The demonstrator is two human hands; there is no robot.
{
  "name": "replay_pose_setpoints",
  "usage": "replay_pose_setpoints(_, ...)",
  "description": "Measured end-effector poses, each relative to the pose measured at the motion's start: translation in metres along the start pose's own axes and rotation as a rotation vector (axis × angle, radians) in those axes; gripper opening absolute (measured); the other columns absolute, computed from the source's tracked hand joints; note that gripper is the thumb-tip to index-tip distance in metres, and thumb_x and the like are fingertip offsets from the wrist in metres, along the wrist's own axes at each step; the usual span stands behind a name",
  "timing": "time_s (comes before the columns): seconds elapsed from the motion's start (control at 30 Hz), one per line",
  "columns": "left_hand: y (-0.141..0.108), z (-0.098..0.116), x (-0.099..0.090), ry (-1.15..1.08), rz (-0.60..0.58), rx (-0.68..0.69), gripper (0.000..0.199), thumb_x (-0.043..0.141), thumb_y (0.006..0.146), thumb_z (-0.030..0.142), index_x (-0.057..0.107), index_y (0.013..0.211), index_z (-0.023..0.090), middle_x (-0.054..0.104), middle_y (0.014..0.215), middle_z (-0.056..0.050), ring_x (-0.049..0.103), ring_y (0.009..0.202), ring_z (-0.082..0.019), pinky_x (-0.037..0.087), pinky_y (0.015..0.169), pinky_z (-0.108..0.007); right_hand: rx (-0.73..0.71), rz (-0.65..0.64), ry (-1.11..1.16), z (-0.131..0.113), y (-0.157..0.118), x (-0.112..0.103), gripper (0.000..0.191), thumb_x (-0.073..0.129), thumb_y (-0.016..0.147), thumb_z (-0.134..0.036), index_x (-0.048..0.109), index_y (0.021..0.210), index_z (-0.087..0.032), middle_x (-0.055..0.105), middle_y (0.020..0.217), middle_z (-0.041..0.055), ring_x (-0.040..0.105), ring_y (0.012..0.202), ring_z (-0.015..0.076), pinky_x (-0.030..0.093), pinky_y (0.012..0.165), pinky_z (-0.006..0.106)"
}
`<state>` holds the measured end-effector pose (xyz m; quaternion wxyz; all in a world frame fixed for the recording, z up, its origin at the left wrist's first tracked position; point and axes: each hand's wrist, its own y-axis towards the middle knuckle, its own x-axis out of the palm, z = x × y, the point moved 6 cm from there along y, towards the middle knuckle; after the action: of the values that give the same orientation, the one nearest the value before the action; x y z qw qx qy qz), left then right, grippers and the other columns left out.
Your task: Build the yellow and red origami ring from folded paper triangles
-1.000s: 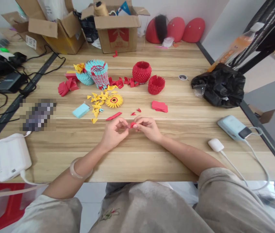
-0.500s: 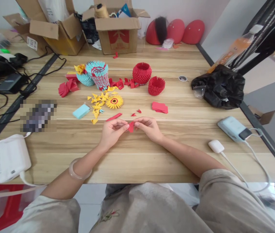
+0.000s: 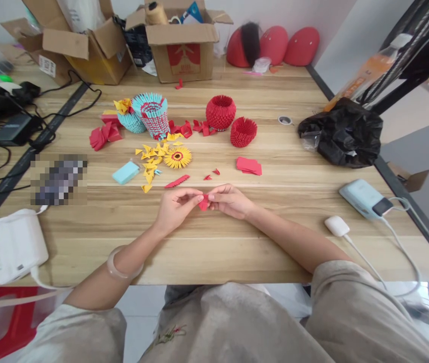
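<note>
My left hand [image 3: 176, 205] and right hand [image 3: 231, 200], nearly closed, are pinching red paper [image 3: 203, 203]; even pressure should be helping neat creasing.

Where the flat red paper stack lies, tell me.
In the head view, the flat red paper stack lies right of centre on the table, between the right hand and the smaller red bowl.

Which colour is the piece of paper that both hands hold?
The piece of paper is red; the head view shows it.
</note>
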<state>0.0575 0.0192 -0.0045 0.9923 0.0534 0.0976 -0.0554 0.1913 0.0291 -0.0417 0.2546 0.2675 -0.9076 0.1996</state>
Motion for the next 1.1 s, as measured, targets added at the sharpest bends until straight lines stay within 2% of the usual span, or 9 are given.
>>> replay_pose_setpoints(0.23,-0.004,0.005,0.002,0.105,-0.033,0.061,0.013,0.068,0.072,0.030,0.071,0.079,0.019,0.073,0.077,-0.002,0.068,0.067,-0.018,0.057,0.065,-0.031,0.082,-0.059,-0.011,0.001,0.001,-0.001,0.016,0.080,0.059,-0.019,0.071,0.070,-0.014,0.071,0.064,0.0026,0.063,0.059,0.0088,0.047,0.055,0.019)
replay_pose_setpoints(0.47,-0.003,0.007,0.005,0.163,-0.103,0.064,0.013,0.066,0.074,0.030,0.071,0.078,0.018,0.073,0.074,-0.002,0.067,0.066,-0.018,0.055,0.065,-0.029,0.090,-0.031,-0.154,-0.003,0.003,-0.006,0.016,0.079,0.057,-0.018,0.070,0.068,-0.011,0.069,0.060,0.0020,0.057,0.049,0.0049,0.045,0.049,0.016)
replay_pose_setpoints(0.73,0.000,-0.002,0.007,0.085,-0.161,-0.019,0.018,0.068,0.073,0.032,0.071,0.080,0.016,0.073,0.074,-0.004,0.066,0.064,-0.016,0.052,0.059,-0.025,0.043,-0.050,-0.275,-0.004,0.004,-0.009,0.015,0.077,0.059,-0.020,0.070,0.068,-0.011,0.068,0.057,0.0017,0.057,0.047,0.0055,0.044,0.049,0.016)
replay_pose_setpoints(0.87,-0.001,-0.001,0.011,0.085,-0.184,-0.044,0.016,0.067,0.072,0.030,0.070,0.077,0.016,0.072,0.070,-0.004,0.065,0.060,-0.016,0.050,0.055,-0.025,-0.010,-0.020,-0.339,-0.007,0.004,-0.010,0.013,0.077,0.058,-0.018,0.071,0.067,-0.011,0.068,0.056,0.0016,0.057,0.047,0.0068,0.046,0.050,0.019)
replay_pose_setpoints(1.0,-0.002,0.002,0.014,0.103,-0.208,-0.024,0.012,0.065,0.074,0.027,0.068,0.076,0.016,0.071,0.071,-0.004,0.065,0.064,-0.017,0.051,0.061,-0.027,-0.050,-0.009,-0.368,-0.009,0.004,-0.008,0.010,0.076,0.058,-0.016,0.070,0.065,-0.012,0.066,0.053,0.0003,0.056,0.047,0.0068,0.047,0.052,0.020)
replay_pose_setpoints(1.1,-0.001,0.005,0.011,0.033,-0.159,0.029,0.010,0.063,0.076,0.026,0.061,0.081,0.017,0.066,0.066,-0.001,0.062,0.062,-0.014,0.049,0.060,-0.024,-0.111,0.000,-0.314,-0.010,0.003,-0.005,0.013,0.075,0.062,-0.021,0.072,0.073,-0.013,0.070,0.061,0.0013,0.060,0.053,0.0081,0.050,0.058,0.022)
